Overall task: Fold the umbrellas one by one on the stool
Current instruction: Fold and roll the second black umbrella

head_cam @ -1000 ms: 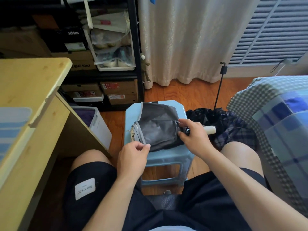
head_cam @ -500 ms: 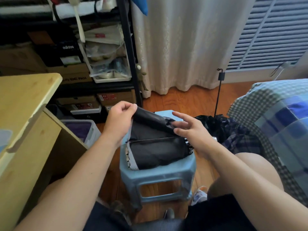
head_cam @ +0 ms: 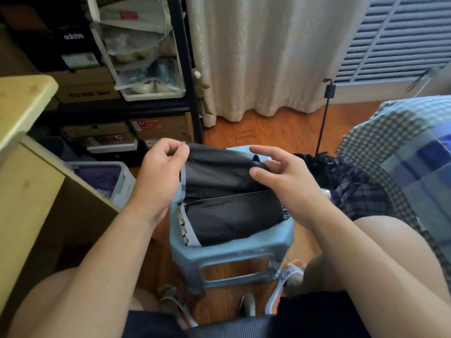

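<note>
Umbrella (head_cam: 229, 191) on stool (head_cam: 244, 250), left hand (head_cam: 161, 172) grip pinching its edge, right hand (head_cam: 288, 176) spread.

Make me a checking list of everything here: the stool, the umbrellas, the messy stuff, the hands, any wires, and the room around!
Surface: blue stool, umbrella on top.
Job's things: black umbrella on stool, partly folded; plaid umbrella heaped on floor, right.
Clutter: sandal beside the stool's leg.
Hands: left hand pinches the canopy's edge; right hand open over the black umbrella.
Cables: nothing seen.
Surroundings: wooden desk, shelf with boxes, curtain, checked bedding.
</note>
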